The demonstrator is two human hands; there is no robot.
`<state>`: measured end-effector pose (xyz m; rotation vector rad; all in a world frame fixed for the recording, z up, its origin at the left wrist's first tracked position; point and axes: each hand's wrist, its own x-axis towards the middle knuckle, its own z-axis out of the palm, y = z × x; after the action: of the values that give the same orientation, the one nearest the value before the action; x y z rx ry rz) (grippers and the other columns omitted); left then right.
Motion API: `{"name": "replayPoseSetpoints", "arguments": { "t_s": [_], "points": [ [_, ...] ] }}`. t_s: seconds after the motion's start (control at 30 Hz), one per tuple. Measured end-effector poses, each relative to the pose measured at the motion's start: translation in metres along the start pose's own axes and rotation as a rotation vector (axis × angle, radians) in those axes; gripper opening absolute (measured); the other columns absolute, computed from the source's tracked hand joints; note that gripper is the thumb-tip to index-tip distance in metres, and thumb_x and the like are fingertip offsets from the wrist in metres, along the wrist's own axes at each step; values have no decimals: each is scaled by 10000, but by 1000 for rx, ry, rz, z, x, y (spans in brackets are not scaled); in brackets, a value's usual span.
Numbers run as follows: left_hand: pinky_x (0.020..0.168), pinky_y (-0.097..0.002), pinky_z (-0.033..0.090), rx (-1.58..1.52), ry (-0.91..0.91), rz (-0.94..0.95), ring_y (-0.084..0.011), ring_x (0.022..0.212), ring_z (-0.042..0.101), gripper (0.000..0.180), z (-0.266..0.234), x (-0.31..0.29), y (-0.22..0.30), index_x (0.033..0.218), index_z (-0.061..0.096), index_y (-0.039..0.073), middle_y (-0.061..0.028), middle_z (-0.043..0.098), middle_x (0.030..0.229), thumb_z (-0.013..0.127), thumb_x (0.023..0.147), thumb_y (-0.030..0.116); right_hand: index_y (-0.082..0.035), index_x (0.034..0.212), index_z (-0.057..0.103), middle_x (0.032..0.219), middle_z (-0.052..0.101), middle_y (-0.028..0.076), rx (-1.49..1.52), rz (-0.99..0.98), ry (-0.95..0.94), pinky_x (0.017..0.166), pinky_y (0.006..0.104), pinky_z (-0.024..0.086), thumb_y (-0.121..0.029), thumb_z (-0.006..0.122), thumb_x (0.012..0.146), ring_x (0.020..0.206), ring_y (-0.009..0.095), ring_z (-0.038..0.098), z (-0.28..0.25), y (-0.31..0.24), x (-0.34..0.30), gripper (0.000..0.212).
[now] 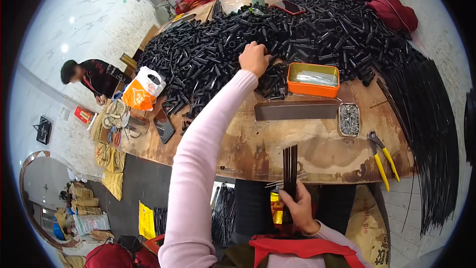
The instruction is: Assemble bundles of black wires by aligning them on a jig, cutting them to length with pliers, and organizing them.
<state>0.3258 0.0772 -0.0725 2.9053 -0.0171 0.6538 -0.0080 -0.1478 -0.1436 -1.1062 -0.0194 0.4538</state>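
My left hand reaches far out over the table, at the near edge of a large pile of short black plastic tubes. Its fingers curl down among the tubes, and whatever they pinch is hidden. Close to my body, my right hand is closed round a bundle of thin black rods, held upright just past the table's near edge. A few thin silver wires stick out sideways by that bundle. Right of my left hand sits an orange-rimmed box with straight silver wires inside.
Nearer on the wooden table are a long grey strip, a small tin of metal bits and yellow-handled pliers. Long black rods hang over the right edge. A phone and plastic bag lie left. Other people sit beyond.
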Motion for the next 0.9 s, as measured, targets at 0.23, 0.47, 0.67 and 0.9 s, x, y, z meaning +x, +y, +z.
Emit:
{"name": "replayPoseSetpoints", "arguments": {
  "t_s": [0.23, 0.47, 0.67, 0.9],
  "points": [
    [767, -465, 548, 187, 67, 116, -387, 885, 656, 168, -15, 14, 8, 914, 589, -15, -202, 666, 906, 654, 793, 82, -35, 1023, 560, 772, 576, -14, 24, 9, -2, 586, 202, 417, -85, 636, 938, 656, 41, 527, 0, -2, 4, 124],
    [791, -433, 477, -199, -47, 400, -369, 941, 549, 159, -43, -82, -48, 913, 594, 17, -165, 580, 912, 642, 763, -4, -38, 1038, 541, 777, 559, -1, -24, -83, -18, 629, 211, 428, -91, 596, 955, 673, 61, 528, -5, 3, 7, 113],
    [799, -391, 514, -39, -77, 494, -297, 994, 554, 326, -36, -101, -41, 1021, 601, 67, -95, 529, 966, 720, 718, 55, -39, 1028, 544, 767, 556, 0, -36, -92, 11, 614, 216, 424, -105, 603, 960, 653, 68, 516, 6, -2, 0, 111],
    [780, -387, 523, -76, -88, 473, -278, 980, 584, 351, -34, -87, -37, 1039, 606, 90, -87, 513, 991, 728, 712, 64, -32, 1021, 555, 788, 573, 2, -74, -158, 24, 620, 221, 438, -105, 598, 959, 666, 70, 535, 8, 5, 3, 104]
  ]
}}
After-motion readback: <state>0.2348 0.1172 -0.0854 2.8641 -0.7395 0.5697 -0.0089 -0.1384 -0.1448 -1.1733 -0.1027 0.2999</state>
